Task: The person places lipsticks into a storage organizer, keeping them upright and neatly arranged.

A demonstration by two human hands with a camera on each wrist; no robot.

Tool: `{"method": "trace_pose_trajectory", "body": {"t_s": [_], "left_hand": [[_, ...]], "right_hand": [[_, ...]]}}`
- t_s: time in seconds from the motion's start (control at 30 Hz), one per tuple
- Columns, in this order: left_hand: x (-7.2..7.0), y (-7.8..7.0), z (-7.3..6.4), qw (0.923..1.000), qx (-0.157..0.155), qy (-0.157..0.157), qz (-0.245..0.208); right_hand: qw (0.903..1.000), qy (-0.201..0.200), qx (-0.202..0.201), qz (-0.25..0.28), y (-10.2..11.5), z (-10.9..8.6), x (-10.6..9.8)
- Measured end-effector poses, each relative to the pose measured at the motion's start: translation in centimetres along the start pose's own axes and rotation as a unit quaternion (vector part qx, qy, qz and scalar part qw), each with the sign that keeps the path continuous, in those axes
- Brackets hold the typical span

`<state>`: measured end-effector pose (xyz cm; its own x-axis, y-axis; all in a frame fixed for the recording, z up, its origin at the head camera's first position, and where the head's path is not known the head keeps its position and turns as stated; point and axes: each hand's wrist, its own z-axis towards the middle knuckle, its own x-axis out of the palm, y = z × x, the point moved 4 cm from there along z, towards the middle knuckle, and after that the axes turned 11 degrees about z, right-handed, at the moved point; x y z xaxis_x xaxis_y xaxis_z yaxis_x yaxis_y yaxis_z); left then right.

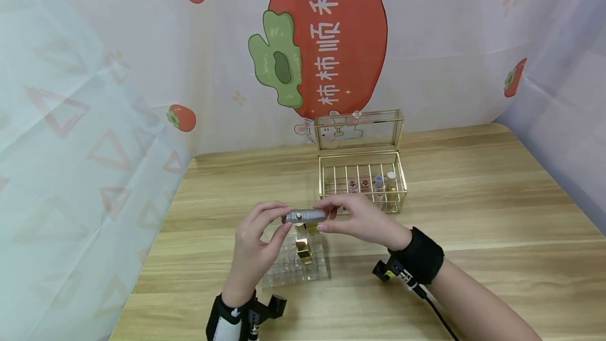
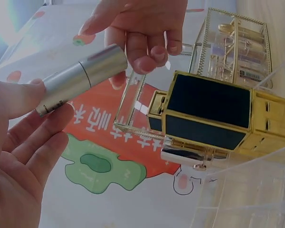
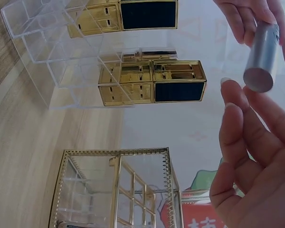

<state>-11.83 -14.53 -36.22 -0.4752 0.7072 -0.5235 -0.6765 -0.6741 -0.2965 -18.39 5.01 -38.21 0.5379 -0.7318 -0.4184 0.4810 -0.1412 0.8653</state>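
Observation:
My left hand (image 1: 255, 243) pinches one end of a silver lipstick tube (image 1: 305, 216) between thumb and fingers, holding it sideways above a clear acrylic holder (image 1: 274, 280). In the left wrist view, a seam runs round the lipstick tube (image 2: 83, 76). My right hand (image 1: 362, 221) is at the tube's other end. Its fingers (image 3: 237, 118) are loosely bent beside that end, the thumb apart from them. Gold lipsticks with dark panels stand upright in the holder, one gold-and-black lipstick (image 2: 206, 107) close to the camera in the left wrist view.
Behind the hands stands a gold-framed glass box (image 1: 403, 180), its lid (image 1: 360, 147) raised. Dividers split it, and several small tubes (image 1: 379, 186) stand toward its right side. A printed cloth (image 1: 227, 57) hangs behind the wooden table (image 1: 473, 199).

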Motion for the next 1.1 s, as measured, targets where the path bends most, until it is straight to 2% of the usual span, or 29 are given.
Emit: {"method": "trace_pose_trajectory", "body": {"t_s": [0.37,0.6,0.9,1.1], "left_hand": [[0.7,-0.1,0.1,0.9997,0.006,0.013,-0.019],[0.8,-0.1,0.1,0.9995,0.009,0.023,-0.021],[0.7,-0.3,0.3,0.9992,0.015,0.036,-0.011],[0.8,-0.4,0.4,0.9988,0.023,0.042,-0.013]], "right_hand": [[0.9996,-0.016,-0.023,0.006,-0.1,-0.1,0.0],[0.9996,-0.026,-0.010,-0.003,0.2,-0.1,-0.3],[0.9988,-0.044,-0.022,0.000,3.4,-0.5,-0.8],[0.9980,-0.054,-0.032,0.005,3.9,-0.6,-1.1]]}}
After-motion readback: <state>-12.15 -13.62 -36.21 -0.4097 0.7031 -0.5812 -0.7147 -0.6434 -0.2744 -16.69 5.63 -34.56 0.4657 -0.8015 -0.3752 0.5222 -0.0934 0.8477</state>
